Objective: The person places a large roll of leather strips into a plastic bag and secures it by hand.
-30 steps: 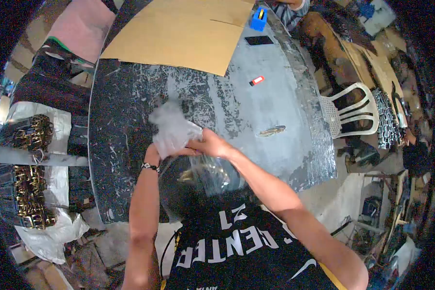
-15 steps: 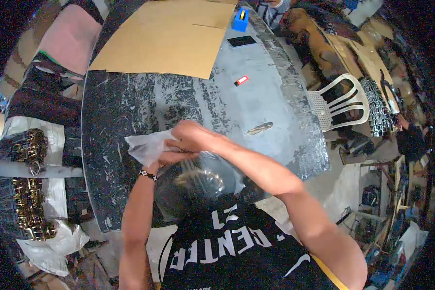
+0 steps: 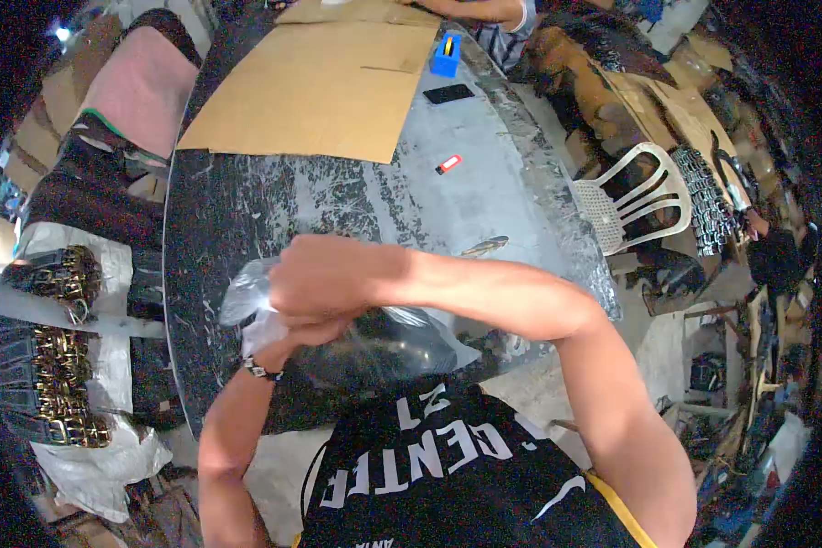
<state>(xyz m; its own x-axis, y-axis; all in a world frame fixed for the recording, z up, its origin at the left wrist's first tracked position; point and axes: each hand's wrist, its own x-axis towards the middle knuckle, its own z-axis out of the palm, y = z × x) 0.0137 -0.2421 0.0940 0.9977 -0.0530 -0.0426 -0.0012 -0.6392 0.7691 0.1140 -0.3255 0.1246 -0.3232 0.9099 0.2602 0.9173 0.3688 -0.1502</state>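
Bench (image 3: 237, 201): scratched black and grey, fills most of what's in front of you.

Cardboard sheet (image 3: 310, 87): flat over the far end, running from the left edge to past the middle.

Belts (image 3: 59, 384) with gold-coloured buckles: stacked off the left edge, apart from the bench.

White chair (image 3: 644, 201): just off the right edge.

Another person's arm (image 3: 479, 11): at the far right corner.

Clear plastic (image 3: 245, 294): crumpled, bunched at your hands, sticking out toward the left edge. More clear plastic (image 3: 411, 342), dark showing through it, lies between your hands and the near edge; can't tell if it's the same piece.

Your right hand (image 3: 324, 279): curled closed on the bunched plastic, left of the bench's middle, forearm crossing above the near part.

Your left hand (image 3: 306, 335): just below the right, touching it, plastic against it. Fingers mostly hidden, can't tell how wide or tight they are.

Blue tape holder (image 3: 446, 57): far end, near the right edge, just beside the cardboard.

Black phone (image 3: 448, 94): flat, just nearer than the tape holder.

Thin tan thing (image 3: 484, 247): right half, just beyond your right forearm; too small to identify.

Red-and-white thing (image 3: 448, 164): lying between phone and tan thing.
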